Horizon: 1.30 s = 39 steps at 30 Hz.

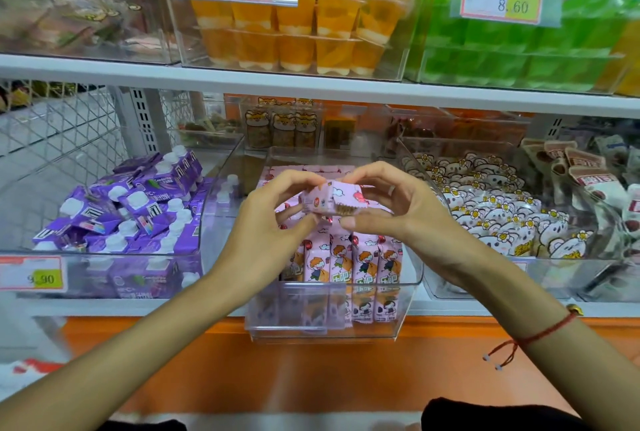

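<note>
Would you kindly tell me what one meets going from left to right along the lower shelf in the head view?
In order: purple pouches → left hand → pink packet, pinched by both hands → right hand → white bear packets → brown-and-white packets.

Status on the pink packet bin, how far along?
Done: a row of pink packets stands upright at the front of the clear bin, with more behind it. In hand: the left hand and right hand pinch one loose packet by its ends, above the bin. Left: that packet is not yet placed. Whether more stock waits is out of view.
</note>
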Motion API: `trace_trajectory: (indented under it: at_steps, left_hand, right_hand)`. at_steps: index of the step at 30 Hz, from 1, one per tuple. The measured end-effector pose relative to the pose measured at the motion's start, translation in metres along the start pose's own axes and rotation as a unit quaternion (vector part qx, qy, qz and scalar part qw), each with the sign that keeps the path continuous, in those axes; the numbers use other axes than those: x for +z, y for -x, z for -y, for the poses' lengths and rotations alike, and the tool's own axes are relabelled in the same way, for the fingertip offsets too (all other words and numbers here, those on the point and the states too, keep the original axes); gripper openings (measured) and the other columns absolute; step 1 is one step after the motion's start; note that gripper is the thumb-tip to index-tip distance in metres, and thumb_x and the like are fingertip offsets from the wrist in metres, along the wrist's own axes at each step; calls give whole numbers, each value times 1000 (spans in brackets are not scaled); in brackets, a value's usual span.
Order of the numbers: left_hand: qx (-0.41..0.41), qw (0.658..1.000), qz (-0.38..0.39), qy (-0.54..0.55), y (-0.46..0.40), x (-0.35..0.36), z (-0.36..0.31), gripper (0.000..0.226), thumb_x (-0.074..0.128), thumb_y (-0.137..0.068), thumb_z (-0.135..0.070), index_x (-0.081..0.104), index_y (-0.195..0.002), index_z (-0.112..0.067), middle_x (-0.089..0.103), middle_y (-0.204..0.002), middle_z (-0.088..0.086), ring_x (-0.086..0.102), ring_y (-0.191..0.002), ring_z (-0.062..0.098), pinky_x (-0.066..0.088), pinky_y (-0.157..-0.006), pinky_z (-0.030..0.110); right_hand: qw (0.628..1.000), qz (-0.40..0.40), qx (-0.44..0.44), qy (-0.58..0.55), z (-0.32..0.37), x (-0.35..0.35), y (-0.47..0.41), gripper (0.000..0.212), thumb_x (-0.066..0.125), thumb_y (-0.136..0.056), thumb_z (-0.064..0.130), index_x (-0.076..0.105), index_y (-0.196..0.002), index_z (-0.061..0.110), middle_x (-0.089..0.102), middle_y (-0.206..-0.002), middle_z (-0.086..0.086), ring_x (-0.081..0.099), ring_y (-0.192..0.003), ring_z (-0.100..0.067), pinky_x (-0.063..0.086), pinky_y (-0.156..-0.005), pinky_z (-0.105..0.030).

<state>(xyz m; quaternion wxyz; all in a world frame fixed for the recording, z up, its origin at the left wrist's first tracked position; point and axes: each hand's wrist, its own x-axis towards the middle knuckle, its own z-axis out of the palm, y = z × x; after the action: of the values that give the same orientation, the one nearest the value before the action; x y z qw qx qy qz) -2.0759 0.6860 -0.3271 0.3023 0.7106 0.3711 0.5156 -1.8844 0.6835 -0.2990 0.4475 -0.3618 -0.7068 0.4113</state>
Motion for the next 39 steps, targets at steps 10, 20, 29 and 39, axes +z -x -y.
trace_trajectory:
  at_steps: [10, 20, 29, 39]
  left_hand:
    - [-201, 962, 53, 178, -4, -2, -10, 30, 67, -86, -20, 66, -116, -23, 73, -107, -9, 69, -98, 5, 56, -76, 18]
    - [-308, 920, 47, 239, -5, 0, -17, 29, 70, -82, -37, 73, -101, -17, 76, -94, 0, 73, -81, 10, 57, -62, 20]
    - [-233, 947, 88, 202, -7, -2, -11, 30, 46, -99, -11, 63, -121, -22, 73, -108, -5, 69, -101, 11, 55, -87, 22]
    - [-188, 958, -10, 217, -6, 0, -14, 51, 74, -70, -37, 60, -115, -17, 74, -105, -2, 69, -101, 12, 54, -87, 30]
  right_hand:
    - [998, -39, 47, -6, 2, 2, -4, 40, 71, -81, 25, 64, -120, 28, 71, -112, 9, 68, -98, -6, 55, -82, -19]
    - [983, -76, 166, -15, 0, 10, -8, 33, 69, -83, 40, 68, -105, 14, 63, -63, 7, 54, -52, -5, 50, -59, -22]
    - [994, -19, -9, 103, 1, 11, 2, 64, 77, -77, 7, 50, -129, 31, 57, -96, -3, 60, -76, -9, 54, -69, -21]
    - [989, -70, -48, 118, -2, 21, 2, 48, 75, -80, 17, 56, -123, 24, 63, -113, 7, 62, -99, -5, 52, -75, -17]
